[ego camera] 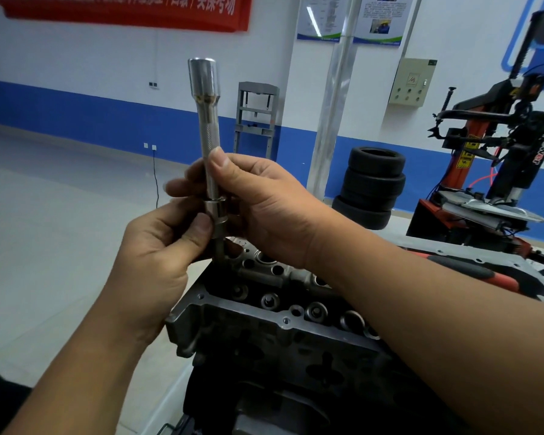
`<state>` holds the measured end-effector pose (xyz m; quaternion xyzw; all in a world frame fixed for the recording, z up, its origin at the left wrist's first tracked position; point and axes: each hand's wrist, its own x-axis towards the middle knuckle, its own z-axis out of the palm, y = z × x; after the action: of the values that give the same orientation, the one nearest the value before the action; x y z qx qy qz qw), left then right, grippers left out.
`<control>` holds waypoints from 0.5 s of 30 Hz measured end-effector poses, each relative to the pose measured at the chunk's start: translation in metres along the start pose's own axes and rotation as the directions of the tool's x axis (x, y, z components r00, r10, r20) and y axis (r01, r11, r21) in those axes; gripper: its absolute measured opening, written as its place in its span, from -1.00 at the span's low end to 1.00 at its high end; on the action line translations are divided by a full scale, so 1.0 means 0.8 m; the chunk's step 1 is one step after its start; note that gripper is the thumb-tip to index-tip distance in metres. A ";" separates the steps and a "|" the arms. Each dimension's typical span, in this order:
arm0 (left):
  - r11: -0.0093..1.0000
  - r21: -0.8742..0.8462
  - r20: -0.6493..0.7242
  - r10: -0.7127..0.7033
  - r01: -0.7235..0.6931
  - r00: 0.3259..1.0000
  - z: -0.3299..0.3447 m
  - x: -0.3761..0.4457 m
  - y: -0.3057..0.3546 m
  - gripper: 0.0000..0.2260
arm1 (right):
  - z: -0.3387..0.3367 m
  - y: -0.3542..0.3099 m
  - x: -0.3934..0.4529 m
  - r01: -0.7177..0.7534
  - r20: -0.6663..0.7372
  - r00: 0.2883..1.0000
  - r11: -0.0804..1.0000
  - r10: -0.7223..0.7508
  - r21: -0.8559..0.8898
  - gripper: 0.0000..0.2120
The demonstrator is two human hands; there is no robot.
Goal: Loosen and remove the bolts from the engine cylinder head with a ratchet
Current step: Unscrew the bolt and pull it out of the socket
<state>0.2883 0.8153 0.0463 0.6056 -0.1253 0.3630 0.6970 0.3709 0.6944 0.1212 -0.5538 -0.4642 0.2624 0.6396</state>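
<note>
Left hand [167, 246] comes up from lower left, fingers curled, thumb and fingers pinching the socket [216, 215] at the low end of the extension bar [210, 146]. Bar stands near upright, tilted slightly left, knurled mid-section, wide drive end on top. Dark bolt [221, 251] shank hangs from the socket, its lower tip just above the cylinder head [264, 306]; cannot tell if it touches. Right hand [264, 202] reaches in from the right, forearm crossing over the head, thumb up along the bar's shaft and fingers wrapped behind it, clamped on the bar just above the socket. Cylinder head sits below both hands, centre frame, grey casting with rows of round bores and valve seats showing. Red-and-black handle [471, 271] lies on the head's far right side, partly hidden by the forearm. Behind: blue-striped wall, grey press frame [256, 120], stacked tyres [371, 189], orange tyre changer [496, 158] far right.
</note>
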 end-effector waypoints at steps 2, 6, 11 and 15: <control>0.995 0.093 -0.049 0.042 -0.038 0.998 -0.003 0.001 0.001 -0.85 | 0.001 0.000 0.002 -0.007 -0.004 1.000 1.000 0.007 -0.007 -0.72; 0.979 0.198 -0.181 0.093 -0.057 0.979 0.004 -0.001 0.000 -0.72 | -0.003 0.003 0.003 -0.006 -0.013 1.000 1.000 0.005 -0.025 -0.88; 0.995 0.102 0.008 -0.007 0.006 1.000 -0.005 -0.002 0.004 -0.80 | -0.005 -0.001 -0.002 0.009 -0.001 1.000 0.996 -0.009 -0.083 -0.88; 0.982 0.188 0.075 0.008 -0.022 0.997 -0.019 0.001 0.010 -0.69 | 0.000 -0.002 -0.003 -0.010 0.025 1.000 0.995 0.013 -0.100 -0.80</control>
<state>0.2797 0.8298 0.0491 0.6809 -0.1204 0.3559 0.6287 0.3695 0.6918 0.1219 -0.5843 -0.4817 0.2497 0.6035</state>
